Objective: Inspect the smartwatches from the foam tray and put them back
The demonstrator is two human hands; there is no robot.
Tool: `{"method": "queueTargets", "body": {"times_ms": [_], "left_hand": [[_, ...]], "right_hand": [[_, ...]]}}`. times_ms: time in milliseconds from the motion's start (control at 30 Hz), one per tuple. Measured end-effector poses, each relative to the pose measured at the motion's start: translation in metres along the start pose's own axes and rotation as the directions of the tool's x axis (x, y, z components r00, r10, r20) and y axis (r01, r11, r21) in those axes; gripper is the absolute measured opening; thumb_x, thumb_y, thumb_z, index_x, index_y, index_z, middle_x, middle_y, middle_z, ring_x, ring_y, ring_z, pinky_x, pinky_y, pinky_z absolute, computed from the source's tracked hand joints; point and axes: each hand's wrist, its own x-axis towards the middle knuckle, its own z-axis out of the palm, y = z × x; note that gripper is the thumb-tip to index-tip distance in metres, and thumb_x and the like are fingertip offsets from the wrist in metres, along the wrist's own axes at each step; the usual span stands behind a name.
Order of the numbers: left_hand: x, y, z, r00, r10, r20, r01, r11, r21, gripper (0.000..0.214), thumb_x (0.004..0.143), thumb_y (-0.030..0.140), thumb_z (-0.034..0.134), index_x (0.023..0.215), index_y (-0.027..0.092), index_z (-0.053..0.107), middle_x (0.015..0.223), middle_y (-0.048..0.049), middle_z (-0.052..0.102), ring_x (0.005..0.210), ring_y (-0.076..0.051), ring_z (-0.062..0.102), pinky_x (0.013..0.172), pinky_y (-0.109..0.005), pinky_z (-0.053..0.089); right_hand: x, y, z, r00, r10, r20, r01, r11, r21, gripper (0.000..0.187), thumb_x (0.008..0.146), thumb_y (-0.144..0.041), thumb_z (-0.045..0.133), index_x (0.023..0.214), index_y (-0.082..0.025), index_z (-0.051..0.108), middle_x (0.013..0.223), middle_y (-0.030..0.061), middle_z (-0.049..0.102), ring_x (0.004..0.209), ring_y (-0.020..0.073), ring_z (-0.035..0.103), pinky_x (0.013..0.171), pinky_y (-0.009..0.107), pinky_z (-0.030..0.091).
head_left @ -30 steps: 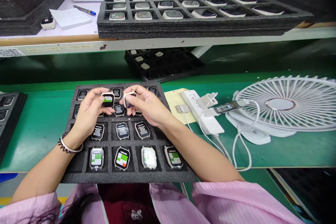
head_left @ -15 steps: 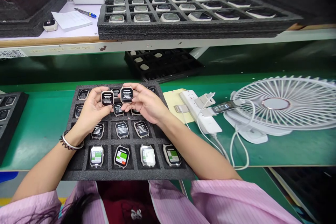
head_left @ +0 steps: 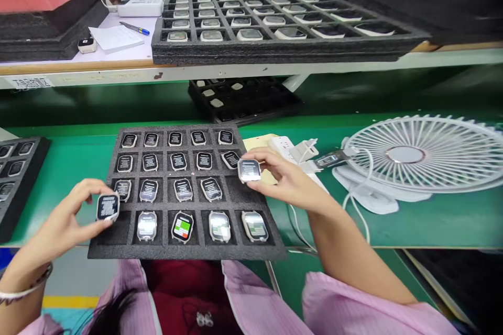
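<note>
A black foam tray (head_left: 184,252) lies before me, with smartwatch bodies in most of its pockets. At its left edge my left hand (head_left: 74,214) pinches a smartwatch (head_left: 107,206) with white text on its dark screen. My right hand (head_left: 283,175) grips another smartwatch (head_left: 249,170), held by its edges near the tray's right side, its screen shining with glare. In the front row, one watch (head_left: 183,226) shows green, white and red blocks. Beside it, other front-row screens are washed out by reflections. The front-left pocket and a right-hand pocket in the second row from the front hold no watch.
A white fan (head_left: 406,154) lies at the right, near a power strip (head_left: 281,144) with plugs and cables. Another foam tray (head_left: 29,188) sits far left. On the shelf stand a large tray of watches (head_left: 251,55), a pen (head_left: 134,28) and paper (head_left: 113,39). Co-workers are behind.
My hands have moved apart from the tray's middle, each still with its watch: the left toward the front-left corner, the right toward the right edge. The view has shifted slightly.
</note>
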Motion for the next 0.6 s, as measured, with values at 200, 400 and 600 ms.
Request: {"method": "queueTargets", "body": {"times_ms": [200, 400, 600], "left_hand": [[-0.038, -0.012, 0.025, 0.999, 0.035, 0.024, -0.039, 0.986, 0.16, 0.035, 0.089, 0.038, 0.067, 0.123, 0.031, 0.061, 0.121, -0.0062, 0.056, 0.116, -0.027, 0.055, 0.097, -0.041, 0.047], [-0.035, 0.002, 0.022, 0.999, 0.043, -0.023, -0.037, 0.971, 0.238, 0.057, 0.09, 0.043, 0.067, 0.143, 0.035, 0.048, 0.124, -0.0081, 0.053, 0.116, -0.03, 0.051, 0.097, -0.044, 0.046], [-0.011, 0.037, 0.033, 0.969, 0.226, 0.105, -0.249, 0.9, 0.359, 0.031, 0.089, 0.028, 0.069, 0.12, 0.026, 0.064, 0.119, -0.0098, 0.056, 0.11, -0.03, 0.051, 0.091, -0.045, 0.045]], "right_hand": [[-0.021, 0.01, 0.007, 0.991, -0.083, 0.101, 0.104, 0.971, -0.214, 0.038, 0.089, -0.03, 0.067, 0.126, -0.028, 0.06, 0.125, 0.0112, 0.051, 0.127, 0.0323, 0.05, 0.109, 0.054, 0.042], [-0.018, -0.016, 0.008, 0.984, -0.101, 0.145, 0.145, 0.931, -0.335, 0.053, 0.093, -0.04, 0.067, 0.142, -0.027, 0.052, 0.139, 0.0149, 0.044, 0.134, 0.0349, 0.044, 0.107, 0.053, 0.044], [-0.007, -0.079, 0.067, 0.886, -0.283, 0.367, 0.44, 0.761, -0.476, 0.029, 0.089, -0.039, 0.074, 0.106, -0.016, 0.068, 0.111, 0.0129, 0.063, 0.102, 0.0299, 0.058, 0.089, 0.047, 0.04]]}}
